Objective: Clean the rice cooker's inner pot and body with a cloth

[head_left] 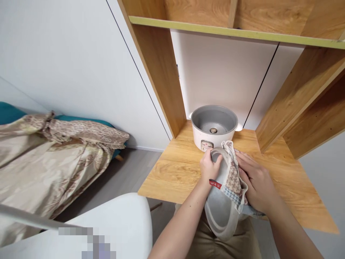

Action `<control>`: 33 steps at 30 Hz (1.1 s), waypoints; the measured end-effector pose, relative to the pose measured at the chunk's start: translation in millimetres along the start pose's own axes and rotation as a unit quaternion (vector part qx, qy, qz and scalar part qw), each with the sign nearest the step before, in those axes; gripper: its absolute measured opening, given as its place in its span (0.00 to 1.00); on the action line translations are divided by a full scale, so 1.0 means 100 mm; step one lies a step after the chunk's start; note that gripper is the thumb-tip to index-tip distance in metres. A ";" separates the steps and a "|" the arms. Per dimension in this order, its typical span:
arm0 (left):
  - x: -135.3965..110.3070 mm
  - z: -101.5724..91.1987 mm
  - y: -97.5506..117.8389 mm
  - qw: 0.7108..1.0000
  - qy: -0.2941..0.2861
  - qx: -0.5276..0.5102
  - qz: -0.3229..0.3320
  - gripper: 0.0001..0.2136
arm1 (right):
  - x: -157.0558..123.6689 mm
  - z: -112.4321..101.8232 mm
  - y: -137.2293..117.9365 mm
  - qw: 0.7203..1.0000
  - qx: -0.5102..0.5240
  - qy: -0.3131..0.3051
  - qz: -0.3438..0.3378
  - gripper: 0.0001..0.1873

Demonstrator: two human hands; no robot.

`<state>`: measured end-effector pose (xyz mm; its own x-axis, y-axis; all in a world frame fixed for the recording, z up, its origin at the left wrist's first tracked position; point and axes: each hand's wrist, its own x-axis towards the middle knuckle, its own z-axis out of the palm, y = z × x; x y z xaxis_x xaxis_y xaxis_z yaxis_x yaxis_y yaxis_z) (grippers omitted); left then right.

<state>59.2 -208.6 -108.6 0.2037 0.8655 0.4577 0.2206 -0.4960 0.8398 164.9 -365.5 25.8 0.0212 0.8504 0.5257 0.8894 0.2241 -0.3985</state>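
— Gripping what?
— With left hand [210, 168], clasping cooker lid [221, 205] by its rim; with right hand [256, 183], clutching patterned cloth [233, 180] against it.
— Held where?
— At five o'clock in view, with rice cooker [215, 139] at twelve from it.

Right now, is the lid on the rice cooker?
No, the left hand holds the lid in front of the rice cooker, whose top is open.

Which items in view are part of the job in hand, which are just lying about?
Job in hand:
lid, held by the left hand
patterned cloth, in the right hand, against the lid
probably the open cooker, close by

Just about:
wooden desk, as support
fabric cover, far left
white surface, lower left
wooden shelf
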 end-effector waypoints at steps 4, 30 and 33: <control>-0.02 0.00 0.01 0.998 0.041 0.000 0.053 0.16 | 0.03 -0.04 -0.01 1.000 0.006 -0.014 -0.014 0.28; -0.06 -0.06 0.04 0.997 0.006 0.034 0.063 0.10 | 0.08 -0.06 0.00 0.997 0.045 -0.069 0.011 0.25; -0.07 -0.05 0.03 0.998 0.003 0.037 0.049 0.09 | 0.08 -0.07 0.00 0.995 0.056 -0.077 0.020 0.24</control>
<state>53.7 -216.2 -107.9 0.2213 0.8132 0.5383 0.2691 -0.5815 0.7678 168.7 -362.0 35.3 -0.0219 0.9207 0.3896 0.8320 0.2328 -0.5035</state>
